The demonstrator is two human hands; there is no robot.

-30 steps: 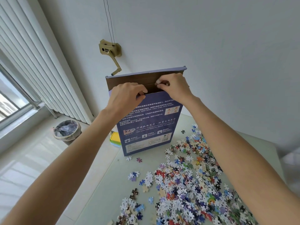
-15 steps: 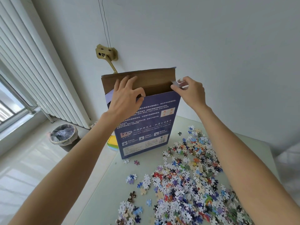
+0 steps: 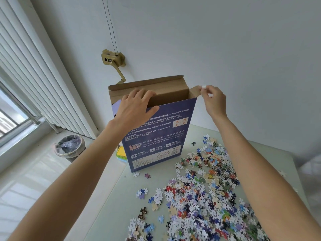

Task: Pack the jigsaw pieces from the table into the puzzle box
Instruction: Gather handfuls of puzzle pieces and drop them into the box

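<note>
Item: puzzle box (image 3: 156,136), dark blue printed card, standing upright on end at the far edge of the pale counter (image 3: 114,202), top opened, long brown lid flap (image 3: 147,84) raised behind the mouth. Left hand (image 3: 135,108): fingers spread and fairly straight over the near rim at the box's left corner, thumb along the printed face; it steadies, it does not clamp. Right hand (image 3: 214,101): fingertips pinching the small side flap (image 3: 195,92) at the box's right corner, drawing it outward. Jigsaw pieces (image 3: 205,197): a broad loose heap on the counter in front and to the right of the box, with strays just beside its base; none in hand, whether any are in the box cannot be told. Also present: bin (image 3: 69,146) on the floor at left, stacked coloured trays (image 3: 121,153) partly hidden behind the box. Risks, as judged: the tall, narrow box may tip if the side pull outweighs the light steadying touch; the thin flap may crease or tear under the pinch; pieces near the counter edge may be swept to the floor
</note>
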